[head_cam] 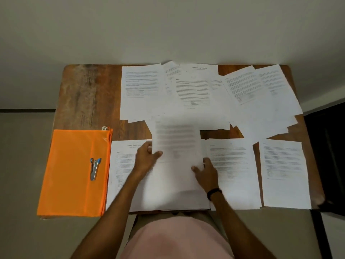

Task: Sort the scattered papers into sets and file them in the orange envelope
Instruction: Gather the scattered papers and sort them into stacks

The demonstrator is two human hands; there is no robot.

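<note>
Pink-shirted torso point(177, 238) sits at the table point(87, 94) edge, left hand point(147, 157) and right hand point(205, 171) each pinching a side of one blurred sheet point(177, 143) over the near stacks point(231, 165), presumably to match its set; orange envelope point(71, 174) lies at left, stapler point(95, 169) atop.

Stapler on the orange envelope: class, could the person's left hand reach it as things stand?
Probably yes: the stapler lies uncovered on the orange envelope, left of the left hand, with only flat papers between. That hand grips a sheet, though, so it should release it first.
</note>
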